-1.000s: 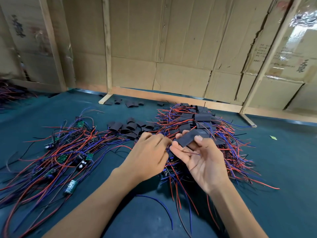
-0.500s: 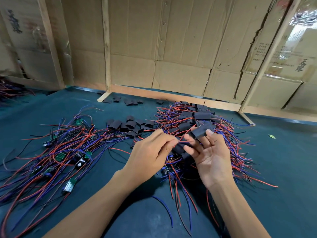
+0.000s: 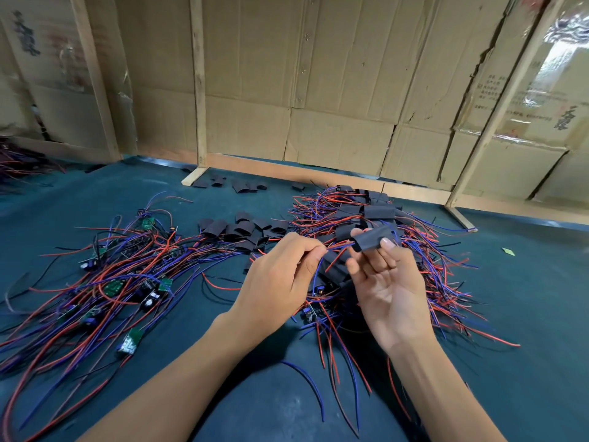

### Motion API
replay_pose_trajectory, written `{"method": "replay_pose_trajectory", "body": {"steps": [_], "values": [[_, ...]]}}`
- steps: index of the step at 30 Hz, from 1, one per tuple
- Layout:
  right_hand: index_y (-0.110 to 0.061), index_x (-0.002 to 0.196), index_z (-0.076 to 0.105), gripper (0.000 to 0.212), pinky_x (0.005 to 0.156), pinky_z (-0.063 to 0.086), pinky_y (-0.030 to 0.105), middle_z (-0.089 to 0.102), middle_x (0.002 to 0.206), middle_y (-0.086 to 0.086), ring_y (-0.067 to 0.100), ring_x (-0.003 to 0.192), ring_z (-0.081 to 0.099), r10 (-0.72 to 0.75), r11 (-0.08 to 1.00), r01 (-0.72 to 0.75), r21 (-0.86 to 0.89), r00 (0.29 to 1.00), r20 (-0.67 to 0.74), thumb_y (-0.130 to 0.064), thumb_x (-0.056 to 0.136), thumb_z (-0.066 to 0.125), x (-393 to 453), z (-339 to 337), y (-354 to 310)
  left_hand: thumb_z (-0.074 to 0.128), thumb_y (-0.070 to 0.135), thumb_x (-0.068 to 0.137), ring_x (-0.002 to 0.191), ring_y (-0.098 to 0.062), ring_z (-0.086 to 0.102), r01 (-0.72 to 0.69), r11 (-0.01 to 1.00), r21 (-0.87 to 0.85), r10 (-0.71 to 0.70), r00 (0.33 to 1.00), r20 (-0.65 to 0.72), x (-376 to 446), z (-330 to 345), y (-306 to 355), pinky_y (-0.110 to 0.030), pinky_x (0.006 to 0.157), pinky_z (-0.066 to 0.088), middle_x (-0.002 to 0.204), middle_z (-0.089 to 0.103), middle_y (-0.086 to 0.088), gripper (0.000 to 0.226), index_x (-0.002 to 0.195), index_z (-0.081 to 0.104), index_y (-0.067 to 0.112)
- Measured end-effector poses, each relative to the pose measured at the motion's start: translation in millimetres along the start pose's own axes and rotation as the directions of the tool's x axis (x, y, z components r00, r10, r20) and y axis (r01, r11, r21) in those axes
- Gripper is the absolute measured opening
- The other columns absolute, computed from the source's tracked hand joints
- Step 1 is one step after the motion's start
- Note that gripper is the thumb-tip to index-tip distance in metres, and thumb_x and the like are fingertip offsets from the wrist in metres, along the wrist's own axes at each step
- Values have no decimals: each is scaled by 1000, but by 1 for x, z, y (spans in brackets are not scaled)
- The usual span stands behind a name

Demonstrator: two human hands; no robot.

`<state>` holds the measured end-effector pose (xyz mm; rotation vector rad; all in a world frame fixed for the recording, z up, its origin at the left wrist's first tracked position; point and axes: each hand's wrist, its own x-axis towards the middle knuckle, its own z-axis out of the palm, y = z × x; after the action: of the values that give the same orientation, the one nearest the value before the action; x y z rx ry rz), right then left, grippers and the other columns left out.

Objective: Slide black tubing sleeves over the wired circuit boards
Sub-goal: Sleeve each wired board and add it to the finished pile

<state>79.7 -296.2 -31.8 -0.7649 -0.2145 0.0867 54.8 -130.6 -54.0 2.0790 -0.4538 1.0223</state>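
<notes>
Black sleeve [image 3: 372, 239] is pinched by the right hand [image 3: 390, 290] above the far right wire pile [image 3: 424, 250]. Just left, the left hand [image 3: 280, 282] pinches red and blue wires [image 3: 338, 247] that enter the sleeve.

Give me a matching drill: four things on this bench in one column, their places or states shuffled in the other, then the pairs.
1. right hand
2. left hand
3. bare green boards
4. empty sleeves

A. pinches red and blue wires
B. heaped mid-table
C. holds a black sleeve
D. tangled in wires at left

Pairs: 1-C, 2-A, 3-D, 4-B
</notes>
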Motion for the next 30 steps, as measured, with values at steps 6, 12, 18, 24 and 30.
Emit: {"method": "replay_pose_trajectory", "body": {"steps": [6, 12, 18, 24, 30], "values": [[-12, 86, 80, 15, 72, 59, 29, 74, 109, 19, 20, 79, 69, -15, 999, 16, -48, 1000, 11, -17, 82, 66, 1, -1, 1, 49, 26, 104, 74, -16, 55, -12, 1000, 7, 12, 1000, -2, 0, 1, 0, -36, 66, 47, 92, 60, 5, 24, 105, 66, 8], [-4, 90, 77, 13, 73, 60, 33, 73, 99, 24, 29, 84, 70, -85, 964, 94, -247, 995, 50, -12, 81, 71, 0, -3, 11, 55, 19, 102, 78, 2, 48, -26, 999, -26, 28, 997, 73, 2, -1, 1, -10, 72, 34, 90, 51, 12, 10, 103, 61, 12], [-11, 81, 79, 8, 67, 60, 30, 75, 84, 15, 27, 70, 73, -194, 920, 205, -333, 979, 67, -10, 81, 71, -2, -3, 10, 61, 11, 90, 94, -6, 56, 138, 966, -218, -80, 964, 252, 0, 1, 2, -9, 79, 40, 104, 50, 27, 45, 122, 35, 31], [-14, 71, 77, 26, 65, 59, 31, 72, 75, 12, 23, 64, 70, -280, 911, 254, -325, 960, -34, 1, 89, 66, 3, -7, 4, 70, 26, 87, 107, -5, 48, 132, 991, 6, -127, 940, 318, 0, 1, -13, -18, 96, 38, 111, 50, 11, 66, 139, 31, 31], [-14, 69, 70, 30, 67, 59, 33, 67, 65, 4, 17, 59, 63, -352, 925, 321, -205, 925, -139, 4, 93, 63, 8, -14, -12, 65, 47, 90, 100, -14, 50, -3, 936, 352, -158, 889, 429, 5, -7, -25, -39, 94, 39, 98, 61, 13, 25, 105, 66, 27]]}}
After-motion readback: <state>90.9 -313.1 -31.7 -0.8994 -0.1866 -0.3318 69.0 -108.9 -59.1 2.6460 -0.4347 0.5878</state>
